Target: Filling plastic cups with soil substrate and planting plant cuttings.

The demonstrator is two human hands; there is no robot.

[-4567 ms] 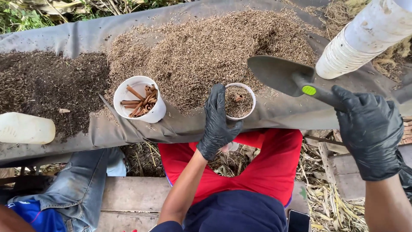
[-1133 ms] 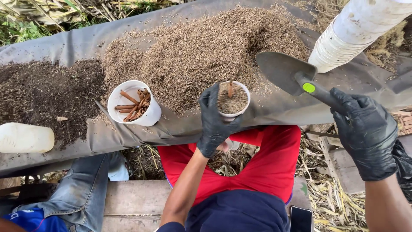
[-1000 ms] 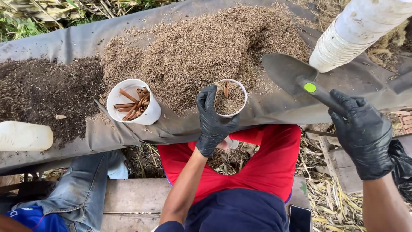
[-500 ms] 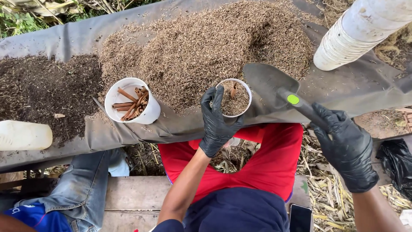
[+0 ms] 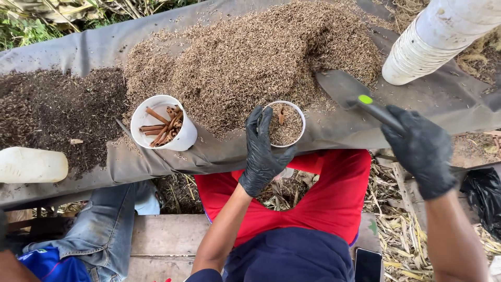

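My left hand (image 5: 262, 154), in a black glove, grips a small white cup (image 5: 284, 124) from its left side. The cup is filled with brown husks, and a brown stick stands in them. My right hand (image 5: 420, 149), also gloved in black, holds the black handle of a grey trowel (image 5: 342, 87) with a green spot on it. The trowel's blade lies flat at the edge of the big husk pile (image 5: 255, 57), just right of the cup. Both rest over a grey sheet (image 5: 334, 138) in front of my red shirt.
A second white cup (image 5: 164, 125) holding brown sticks stands left of my left hand. Dark soil (image 5: 52, 112) covers the sheet's left part. A white bottle (image 5: 31, 164) lies at far left. A stack of white cups (image 5: 438, 39) leans in at top right. Another person's jeans-clad leg (image 5: 104, 230) is at lower left.
The trowel came down from beside the cup's rim and shifted right, so its blade now lies on the husk pile's edge. My left hand kept hold of the cup.
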